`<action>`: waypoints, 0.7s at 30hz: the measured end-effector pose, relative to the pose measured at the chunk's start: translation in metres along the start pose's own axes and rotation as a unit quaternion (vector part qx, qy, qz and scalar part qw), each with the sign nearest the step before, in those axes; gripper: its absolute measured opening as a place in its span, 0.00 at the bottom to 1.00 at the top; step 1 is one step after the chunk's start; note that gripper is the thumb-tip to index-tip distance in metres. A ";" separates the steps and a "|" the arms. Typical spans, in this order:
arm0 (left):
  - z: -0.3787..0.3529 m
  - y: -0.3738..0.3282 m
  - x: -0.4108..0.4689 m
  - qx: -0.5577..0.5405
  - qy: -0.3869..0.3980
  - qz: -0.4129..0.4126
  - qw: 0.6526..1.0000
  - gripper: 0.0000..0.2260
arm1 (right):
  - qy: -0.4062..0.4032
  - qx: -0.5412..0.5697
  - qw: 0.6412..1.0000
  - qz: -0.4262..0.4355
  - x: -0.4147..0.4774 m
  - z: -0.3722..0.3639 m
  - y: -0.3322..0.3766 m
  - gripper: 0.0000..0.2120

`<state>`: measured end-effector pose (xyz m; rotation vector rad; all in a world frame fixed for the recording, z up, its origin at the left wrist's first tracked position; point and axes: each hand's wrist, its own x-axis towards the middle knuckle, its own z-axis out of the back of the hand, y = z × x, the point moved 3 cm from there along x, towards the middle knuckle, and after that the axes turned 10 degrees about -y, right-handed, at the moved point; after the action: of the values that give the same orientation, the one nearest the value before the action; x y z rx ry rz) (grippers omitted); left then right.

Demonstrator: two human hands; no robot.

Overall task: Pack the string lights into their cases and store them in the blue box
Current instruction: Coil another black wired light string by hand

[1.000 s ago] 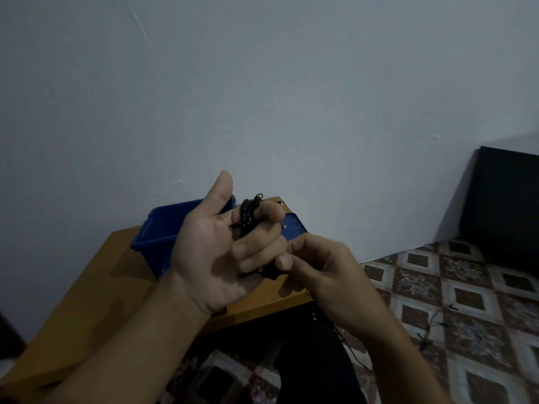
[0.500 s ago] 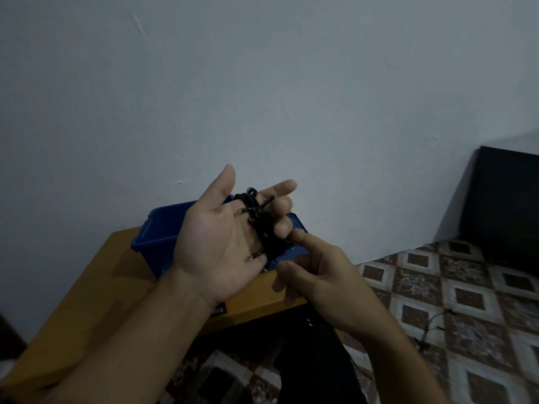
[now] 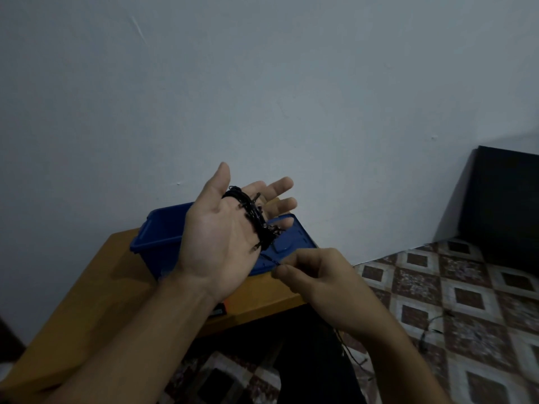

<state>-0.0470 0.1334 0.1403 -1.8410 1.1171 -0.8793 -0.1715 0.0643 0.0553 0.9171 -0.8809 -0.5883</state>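
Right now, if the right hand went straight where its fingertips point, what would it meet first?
Probably the palm edge of the left hand, just below the wound string lights; depth is unclear.

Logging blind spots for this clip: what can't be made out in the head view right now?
Inside of the blue box: head view, hidden by the left hand and the box's near wall.
String lights wound on that hand: head view, bulbs too small and dark to count.
Wire's trailing end: head view, lost behind the right hand, which pinches it.
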 end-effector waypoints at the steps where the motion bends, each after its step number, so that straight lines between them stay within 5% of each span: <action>1: 0.001 0.000 0.001 0.002 -0.006 -0.008 1.000 0.33 | -0.011 0.014 1.000 0.000 0.000 0.001 0.000 0.13; 8: 0.008 0.005 0.006 0.074 -0.035 -0.049 0.995 0.41 | -0.058 0.127 0.990 -0.005 0.000 0.007 0.004 0.22; 17: 0.006 0.014 0.002 0.213 0.001 0.004 0.977 0.44 | -0.038 0.139 0.990 0.004 -0.003 0.007 0.010 0.22; 21: 0.013 0.017 0.002 0.262 -0.009 0.019 0.965 0.43 | -0.023 0.159 0.987 0.000 -0.002 0.010 0.011 0.14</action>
<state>-0.0416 0.1301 0.1198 -1.3801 0.8050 -1.0182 -0.1809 0.0672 0.0673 1.1953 -1.0350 -0.4778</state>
